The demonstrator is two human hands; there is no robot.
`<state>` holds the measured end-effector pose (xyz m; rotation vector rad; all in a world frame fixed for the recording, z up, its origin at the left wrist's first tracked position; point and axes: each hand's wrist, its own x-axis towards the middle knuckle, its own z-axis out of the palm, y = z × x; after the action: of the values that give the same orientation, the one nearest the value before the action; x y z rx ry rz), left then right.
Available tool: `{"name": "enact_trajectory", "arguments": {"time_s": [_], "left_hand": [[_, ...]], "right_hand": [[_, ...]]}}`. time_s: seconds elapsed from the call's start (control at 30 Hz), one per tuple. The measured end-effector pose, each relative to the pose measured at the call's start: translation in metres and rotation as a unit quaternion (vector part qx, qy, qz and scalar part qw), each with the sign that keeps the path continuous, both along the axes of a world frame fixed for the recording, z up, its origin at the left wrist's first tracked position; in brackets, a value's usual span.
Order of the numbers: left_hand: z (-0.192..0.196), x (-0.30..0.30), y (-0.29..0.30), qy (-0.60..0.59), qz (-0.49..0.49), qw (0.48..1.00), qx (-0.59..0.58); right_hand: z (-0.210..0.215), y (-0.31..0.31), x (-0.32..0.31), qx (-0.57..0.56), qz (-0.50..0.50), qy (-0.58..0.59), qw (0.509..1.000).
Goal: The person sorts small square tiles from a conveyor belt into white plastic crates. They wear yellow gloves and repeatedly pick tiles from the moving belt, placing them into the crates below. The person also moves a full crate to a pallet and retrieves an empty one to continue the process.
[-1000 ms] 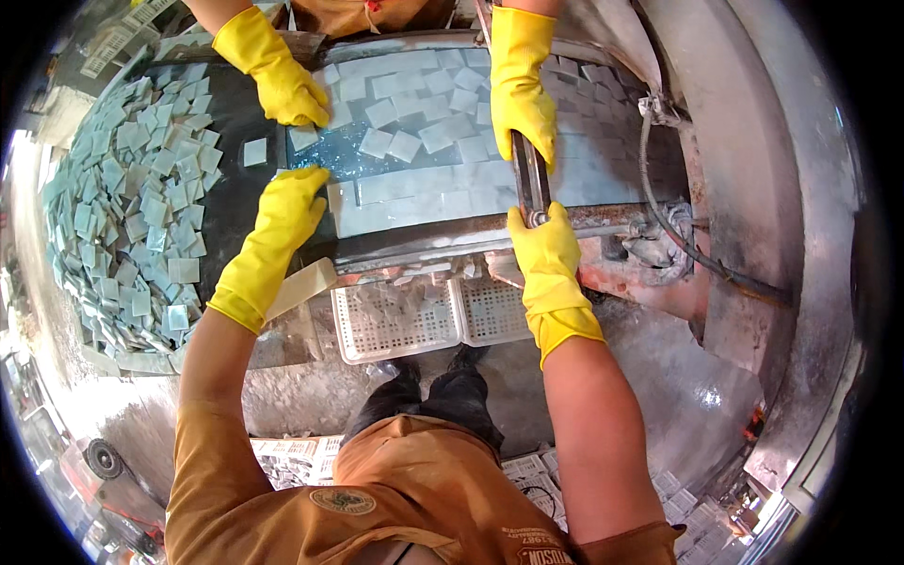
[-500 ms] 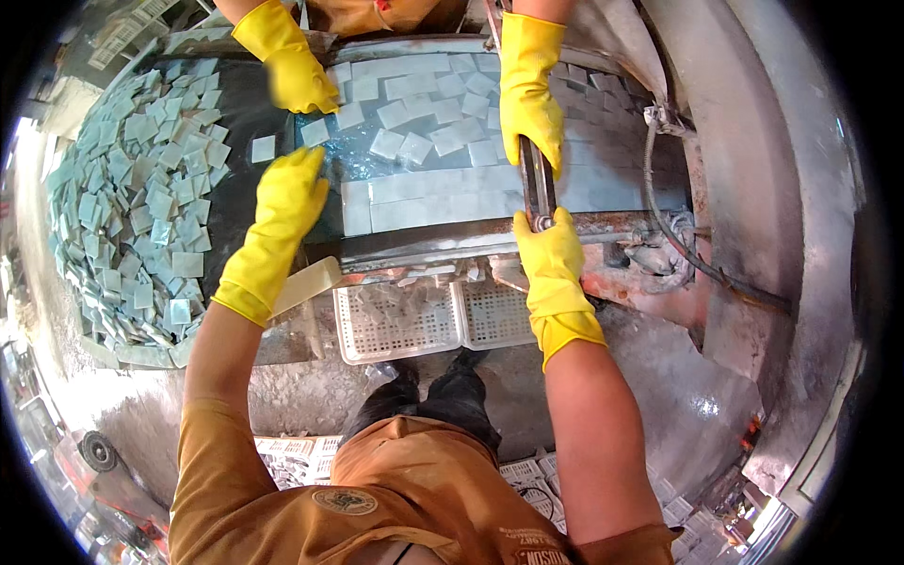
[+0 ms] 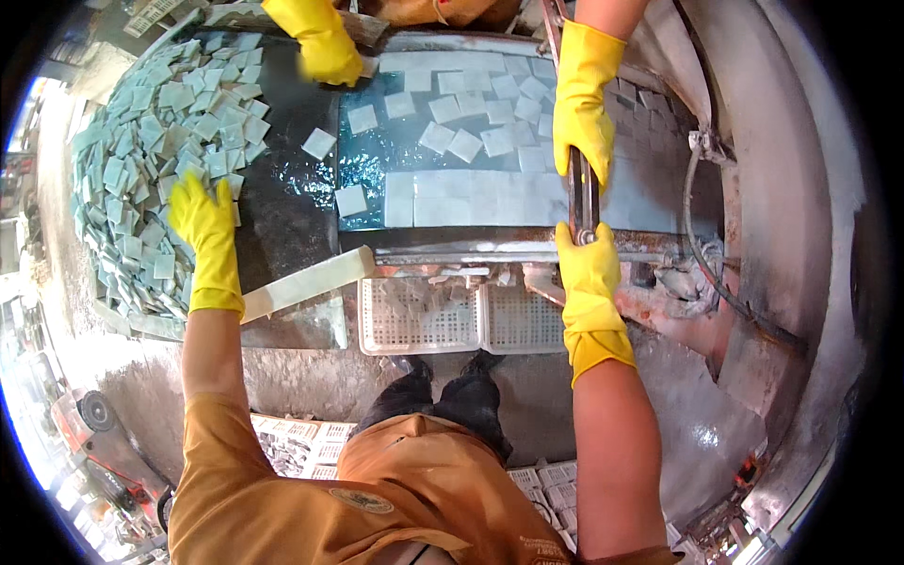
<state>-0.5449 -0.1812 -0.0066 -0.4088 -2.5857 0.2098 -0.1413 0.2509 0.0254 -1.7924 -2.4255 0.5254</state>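
Fingers of the person's left hand (image 3: 202,221), in a yellow rubber glove, are spread open over the heap of pale blue-green square tiles (image 3: 141,169) on the dark wet table (image 3: 282,212), touching the heap's near edge and gripping nothing. Fingers of the right hand (image 3: 586,268), also gloved yellow, are closed around the near end of a dark metal bar (image 3: 579,193) that runs away from the person across the tray edge. 2 more yellow-gloved hands belong to a co-worker opposite: one (image 3: 584,94) is wrapped around the far part of the same bar, the other (image 3: 320,42) is blurred at the far edge of the table. Loose white tiles (image 3: 452,141) lie on the wet blue tray (image 3: 395,155) between the workers. Below its near rim sits a white plastic basket (image 3: 452,320).
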Motion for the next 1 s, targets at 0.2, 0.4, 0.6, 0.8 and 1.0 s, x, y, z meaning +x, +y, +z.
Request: {"name": "enact_trajectory", "arguments": {"time_s": [0.2, 0.4, 0.6, 0.8, 1.0], "left_hand": [[-0.078, 0.044, 0.037, -0.122, 0.038, 0.992, -0.018], [-0.062, 0.093, 0.107, -0.234, -0.215, 0.948, 0.025], [-0.035, 0.104, 0.136, -0.249, -0.400, 0.881, 0.047], [-0.028, 0.087, 0.118, -0.258, -0.429, 0.861, 0.090], [-0.025, 0.110, 0.128, -0.222, -0.391, 0.893, 0.019]], "right_hand": [[0.005, -0.002, -0.007, -0.005, -0.007, -0.010, 1.000], [-0.005, 0.005, 0.000, -0.019, -0.016, -0.005, 1.000], [-0.003, 0.005, -0.001, -0.022, -0.012, -0.017, 1.000], [-0.003, 0.003, 0.000, -0.009, -0.007, -0.014, 1.000], [0.000, 0.000, -0.004, -0.001, -0.014, -0.017, 1.000]]}}
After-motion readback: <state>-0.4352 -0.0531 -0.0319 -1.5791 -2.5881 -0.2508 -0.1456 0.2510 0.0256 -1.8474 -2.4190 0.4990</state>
